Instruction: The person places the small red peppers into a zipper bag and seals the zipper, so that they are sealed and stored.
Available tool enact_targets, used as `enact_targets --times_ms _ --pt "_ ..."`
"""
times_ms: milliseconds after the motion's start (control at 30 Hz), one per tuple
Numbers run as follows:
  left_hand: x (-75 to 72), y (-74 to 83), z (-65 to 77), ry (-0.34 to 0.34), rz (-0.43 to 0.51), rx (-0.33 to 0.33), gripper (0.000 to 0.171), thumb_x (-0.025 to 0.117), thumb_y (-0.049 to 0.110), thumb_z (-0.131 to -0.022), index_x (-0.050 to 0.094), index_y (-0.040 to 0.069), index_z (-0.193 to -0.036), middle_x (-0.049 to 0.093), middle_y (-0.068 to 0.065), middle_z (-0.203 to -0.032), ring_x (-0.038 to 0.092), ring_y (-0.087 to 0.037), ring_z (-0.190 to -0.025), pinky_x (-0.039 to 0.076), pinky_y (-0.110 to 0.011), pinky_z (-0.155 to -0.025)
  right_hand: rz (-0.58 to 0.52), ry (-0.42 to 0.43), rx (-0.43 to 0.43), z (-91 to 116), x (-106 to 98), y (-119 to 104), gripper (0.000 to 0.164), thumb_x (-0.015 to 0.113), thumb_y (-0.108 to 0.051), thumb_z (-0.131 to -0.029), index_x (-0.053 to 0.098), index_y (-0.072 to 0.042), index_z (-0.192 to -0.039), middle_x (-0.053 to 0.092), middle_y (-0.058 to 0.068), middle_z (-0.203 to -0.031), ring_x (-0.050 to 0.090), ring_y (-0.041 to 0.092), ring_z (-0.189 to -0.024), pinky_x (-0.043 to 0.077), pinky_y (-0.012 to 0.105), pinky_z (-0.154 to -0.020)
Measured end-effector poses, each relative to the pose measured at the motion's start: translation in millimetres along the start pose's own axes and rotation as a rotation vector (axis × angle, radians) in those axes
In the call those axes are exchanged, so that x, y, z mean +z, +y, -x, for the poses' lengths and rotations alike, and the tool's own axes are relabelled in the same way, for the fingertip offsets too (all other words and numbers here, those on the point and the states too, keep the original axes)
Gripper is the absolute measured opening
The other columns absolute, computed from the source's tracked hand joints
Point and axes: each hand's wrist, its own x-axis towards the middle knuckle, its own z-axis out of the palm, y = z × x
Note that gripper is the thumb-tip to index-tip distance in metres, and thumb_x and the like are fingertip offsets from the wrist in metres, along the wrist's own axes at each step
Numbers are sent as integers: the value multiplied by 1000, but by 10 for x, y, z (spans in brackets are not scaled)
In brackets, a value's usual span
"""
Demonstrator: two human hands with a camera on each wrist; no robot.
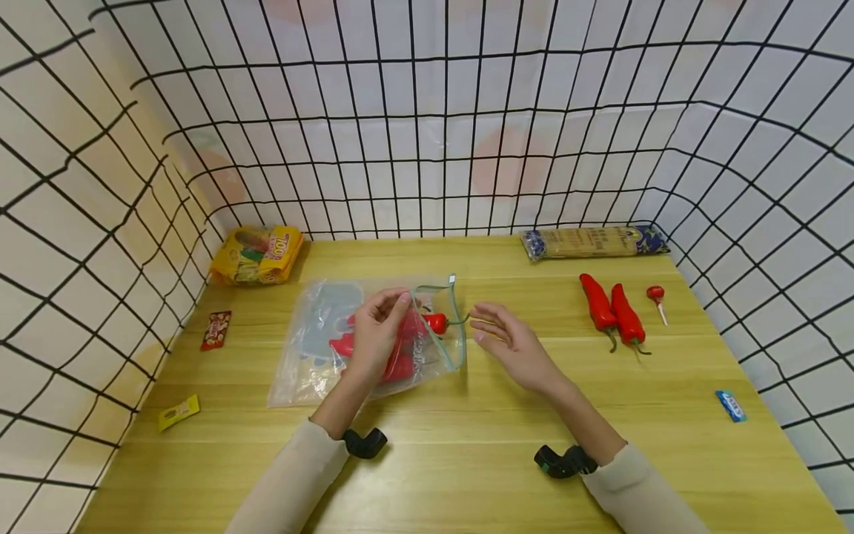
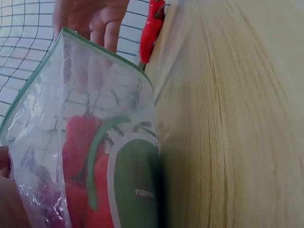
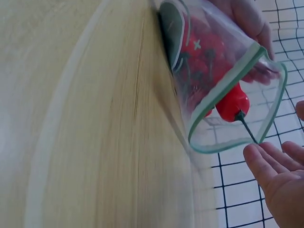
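Note:
A clear zip bag (image 1: 300, 374) with a green-edged mouth lies on the table, its mouth facing right and gaping. My left hand (image 1: 377, 330) pinches the upper side of that mouth between thumb and fingers. Several red peppers (image 1: 398, 367) show through the plastic. Just inside the mouth is another red pepper (image 3: 232, 102), its green stem (image 3: 248, 128) poking outward. Beside the opening, my right hand (image 1: 510, 345) has its fingers extended and loosely bent, holding nothing, with fingertips right at the stem's end. In the left wrist view the bag carries a green label (image 2: 137, 180) reading "name".
Two red peppers (image 1: 598, 300) and a red lollipop (image 1: 656, 294) lie at right, a blue wrapped candy (image 1: 731, 406) nearer. A long noodle-like packet (image 1: 594, 242) and yellow bag (image 1: 256, 256) stand at the back. Red (image 1: 216, 330) and yellow (image 1: 179, 412) packets lie left. Black wire grid surrounds the table.

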Motion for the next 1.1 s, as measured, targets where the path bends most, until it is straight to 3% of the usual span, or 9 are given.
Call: enact_targets --times_ms 100,367,533,633,800,900,1033,1100 --pt "11 6 -4 -2 -2 6 30 67 36 -91 70 12 -107 74 -9 -101 66 -16 -88 53 -20 -75 -36 -5 -1 -19 33 -4 49 50 -28 -102 35 -12 -147 47 11 -146 45 34 -135 42 38 -108" --pt "54 1 -20 -19 6 44 30 67 33 -91 70 9 -107 73 -16 -101 68 -16 -87 55 -23 -79 -261 -48 -2 -185 233 -17 49 39 -29 -106 33 0 -145 42 26 -145 41 42 -136 37 52 -110" --pt "64 -7 -13 -21 5 49 29 67 34 -91 70 10 -107 74 -10 -97 69 -17 -90 55 -25 -81 -283 -76 -10 -267 333 -18 49 39 -31 -106 34 -1 -145 40 28 -146 40 42 -137 36 53 -110" --pt "60 -7 -17 -13 13 39 30 68 35 -90 71 12 -109 75 -9 -97 69 -16 -91 55 -24 -79 -253 -68 10 -269 291 -19 49 41 -32 -105 36 -3 -144 42 26 -146 41 41 -136 37 54 -110" --pt "22 10 -43 1 54 34 31 70 33 -89 72 12 -112 75 -8 -98 70 -16 -94 56 -23 -80 -149 23 57 -175 -26 31 47 50 -30 -102 40 -6 -141 48 22 -141 47 42 -129 41 55 -105" --pt "-13 12 -51 -19 66 42 31 70 31 -89 72 10 -111 75 -12 -99 70 -16 -93 56 -22 -78 -27 93 74 -77 -310 90 48 53 -33 -101 42 -9 -141 50 18 -139 50 35 -127 46 39 -104" --pt "-32 9 -37 -44 40 50 30 69 32 -90 72 10 -109 71 -23 -103 68 -14 -89 49 -16 -64 154 179 97 65 -712 148 51 54 -37 -99 42 -10 -142 51 16 -140 50 28 -127 44 12 -93" --pt "-28 4 -29 -51 51 50 29 69 31 -90 71 8 -109 69 -27 -104 68 -17 -90 48 -16 -64 226 222 125 134 -922 162 54 55 -39 -99 42 -10 -142 50 16 -141 50 29 -128 43 8 -89"
